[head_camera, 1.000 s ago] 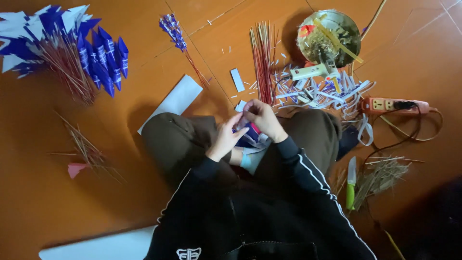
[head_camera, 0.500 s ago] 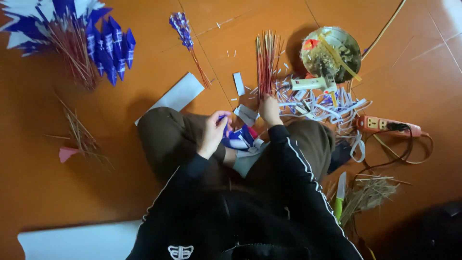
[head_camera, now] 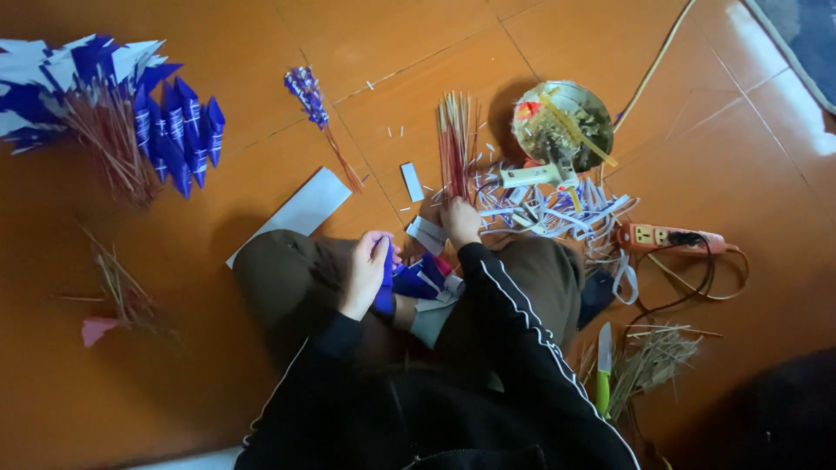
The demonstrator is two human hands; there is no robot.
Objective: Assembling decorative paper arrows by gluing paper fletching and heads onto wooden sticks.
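Observation:
I sit on an orange tiled floor (head_camera: 218, 409) with my legs crossed. My left hand (head_camera: 367, 271) is closed around a folded blue and white paper piece (head_camera: 387, 280) above my lap. More blue paper pieces (head_camera: 422, 283) lie in my lap. My right hand (head_camera: 460, 221) stretches forward to the near end of a bundle of thin red sticks (head_camera: 456, 144) lying on the floor, its fingers closed at the stick ends. Whether it grips a stick is hard to tell.
A heap of finished blue and white paper flags on sticks (head_camera: 113, 104) lies far left. A white paper sheet (head_camera: 296, 213), white paper strips (head_camera: 557, 209), a glue gun (head_camera: 540, 174), a round bowl (head_camera: 566, 122), a power strip (head_camera: 666, 237), a green-handled knife (head_camera: 603, 370) and straw (head_camera: 653, 361) surround me.
My right hand left the paper piece in my lap and reached forward to the red stick bundle. My left hand kept the blue paper piece.

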